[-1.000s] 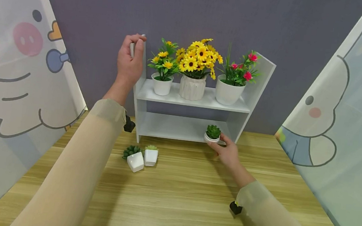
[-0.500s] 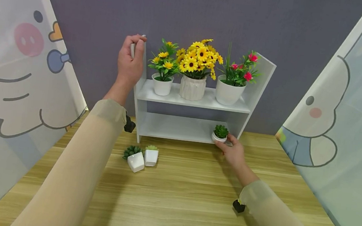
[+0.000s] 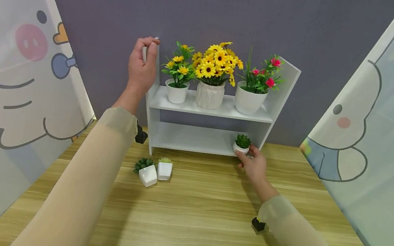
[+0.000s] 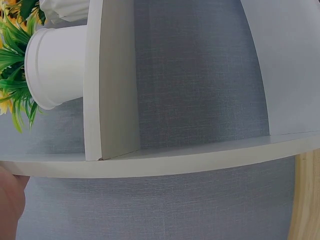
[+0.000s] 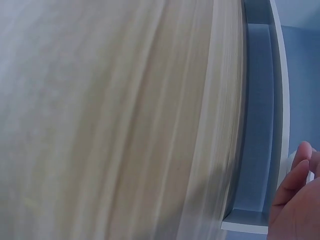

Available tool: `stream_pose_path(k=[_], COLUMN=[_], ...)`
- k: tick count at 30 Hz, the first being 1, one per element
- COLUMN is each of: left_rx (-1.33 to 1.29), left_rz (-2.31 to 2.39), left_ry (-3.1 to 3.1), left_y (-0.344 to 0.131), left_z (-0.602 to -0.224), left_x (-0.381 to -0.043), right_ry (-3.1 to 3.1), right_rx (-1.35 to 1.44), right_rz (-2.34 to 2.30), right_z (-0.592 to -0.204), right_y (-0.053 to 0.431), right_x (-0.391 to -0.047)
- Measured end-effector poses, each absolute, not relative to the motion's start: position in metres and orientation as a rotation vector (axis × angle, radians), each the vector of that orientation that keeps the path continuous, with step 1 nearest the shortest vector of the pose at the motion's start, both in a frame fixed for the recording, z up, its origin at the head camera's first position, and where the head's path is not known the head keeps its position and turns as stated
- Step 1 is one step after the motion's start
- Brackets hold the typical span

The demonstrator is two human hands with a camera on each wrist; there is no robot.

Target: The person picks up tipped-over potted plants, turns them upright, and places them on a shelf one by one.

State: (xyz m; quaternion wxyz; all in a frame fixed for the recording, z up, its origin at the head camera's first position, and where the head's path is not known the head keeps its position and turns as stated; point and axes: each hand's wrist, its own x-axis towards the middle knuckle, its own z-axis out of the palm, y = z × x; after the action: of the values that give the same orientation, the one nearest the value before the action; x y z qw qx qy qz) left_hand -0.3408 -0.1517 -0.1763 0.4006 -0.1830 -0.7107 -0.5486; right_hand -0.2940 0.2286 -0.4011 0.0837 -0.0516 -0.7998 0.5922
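Observation:
My left hand (image 3: 142, 64) grips the upper end of the left side panel of a white two-tier shelf (image 3: 210, 113); in the left wrist view only part of that hand (image 4: 10, 205) shows at the panel's edge. My right hand (image 3: 254, 167) holds a small round white pot with a green succulent (image 3: 242, 142) between thumb and fingers, at the right end of the lower board. In the right wrist view the fingers (image 5: 295, 180) hide most of the pot. Two square white pots, a dark succulent (image 3: 147, 175) and a pale one (image 3: 164, 171), lie tipped over on the table.
On the upper board stand a small yellow-flowered pot (image 3: 176, 95), a ribbed pot of yellow daisies (image 3: 209, 96) and a pot with red flowers (image 3: 249, 101). The shelf stands on a wooden table (image 3: 187, 218) before a grey wall (image 3: 208, 12). Printed cartoon panels flank both sides.
My right hand has moved to the right along the lower board with the succulent pot, mostly in the first half second. My left hand keeps its place on the shelf.

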Motion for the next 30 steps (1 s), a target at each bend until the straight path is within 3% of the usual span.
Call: stream_pose_path(k=[13, 30], left_rx=[-0.457, -0.462], left_rz=[-1.399, -1.409], left_ry=[-1.803, -1.793], left_y=[-0.151, -0.151], left_z=[-0.174, -0.174], left_x=[-0.336, -0.336], right_ry=[-2.364, -2.477], right_rx=[-0.197, -0.186], right_rz=[1.813, 1.705], right_z=[-0.401, -0.387], right_y=[0.228, 0.242], right_x=[-0.294, -0.261])
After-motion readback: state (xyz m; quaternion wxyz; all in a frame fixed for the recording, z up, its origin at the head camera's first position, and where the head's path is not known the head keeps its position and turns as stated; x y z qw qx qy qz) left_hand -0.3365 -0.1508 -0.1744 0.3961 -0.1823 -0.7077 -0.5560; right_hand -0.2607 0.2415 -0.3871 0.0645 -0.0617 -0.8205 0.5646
